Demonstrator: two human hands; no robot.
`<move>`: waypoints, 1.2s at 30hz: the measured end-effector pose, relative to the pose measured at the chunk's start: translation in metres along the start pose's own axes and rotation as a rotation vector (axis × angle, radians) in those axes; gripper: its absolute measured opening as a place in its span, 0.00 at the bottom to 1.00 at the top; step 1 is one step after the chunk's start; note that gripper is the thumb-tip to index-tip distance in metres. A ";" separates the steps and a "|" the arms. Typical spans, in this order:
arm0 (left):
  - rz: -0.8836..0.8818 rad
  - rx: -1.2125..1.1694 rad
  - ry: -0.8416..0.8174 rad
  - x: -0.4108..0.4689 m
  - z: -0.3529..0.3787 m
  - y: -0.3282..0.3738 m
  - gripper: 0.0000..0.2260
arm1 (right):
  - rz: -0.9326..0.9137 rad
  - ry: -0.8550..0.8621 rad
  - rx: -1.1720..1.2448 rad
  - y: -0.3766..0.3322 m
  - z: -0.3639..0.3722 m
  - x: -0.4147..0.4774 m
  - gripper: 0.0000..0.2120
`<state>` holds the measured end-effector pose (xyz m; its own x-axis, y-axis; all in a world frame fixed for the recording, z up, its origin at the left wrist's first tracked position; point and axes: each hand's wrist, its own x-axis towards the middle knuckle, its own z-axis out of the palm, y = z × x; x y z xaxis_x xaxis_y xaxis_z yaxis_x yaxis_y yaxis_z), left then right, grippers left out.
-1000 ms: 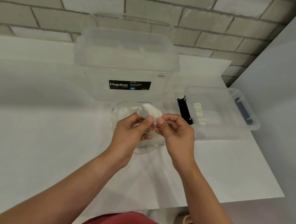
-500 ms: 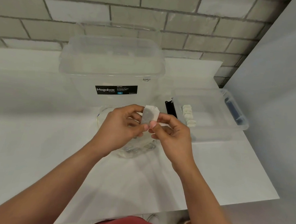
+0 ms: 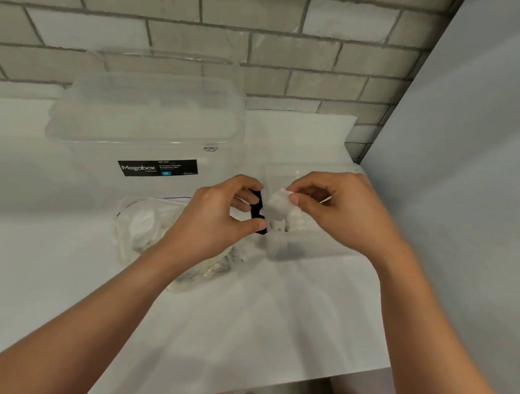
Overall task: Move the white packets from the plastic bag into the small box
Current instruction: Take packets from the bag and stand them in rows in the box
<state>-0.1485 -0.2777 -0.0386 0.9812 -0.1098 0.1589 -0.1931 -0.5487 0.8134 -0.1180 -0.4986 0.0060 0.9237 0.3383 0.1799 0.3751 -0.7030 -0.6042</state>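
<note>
While the right hand [image 3: 339, 212] pinches one packet [image 3: 277, 206] by its upper corner, just above the small box [image 3: 298, 248], I judge that it should go down straight and be released only below the rim, so it does not slide out over the wall. The left hand [image 3: 215, 221] hovers just left of it, fingers loosely curled, holding nothing that I can see. On the desk [image 3: 240, 322], centre left of the frame, the bag [image 3: 126, 215] lies crumpled with more packets [image 3: 141, 223] inside, so work remains. Further, the small box holds a short row [image 3: 297, 223] of them near its left end. Behind, at the upper left, the big box [image 3: 145, 122] looks empty.
</note>
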 end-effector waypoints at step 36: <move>0.079 0.363 0.025 -0.003 0.057 -0.012 0.07 | 0.173 -0.223 -0.701 0.147 0.041 0.100 0.11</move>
<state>-0.1492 -0.3176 -0.0804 0.9621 -0.1455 0.2308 -0.2520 -0.7981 0.5474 0.0263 -0.5425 -0.0963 0.9643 0.2527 -0.0790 0.2563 -0.9658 0.0389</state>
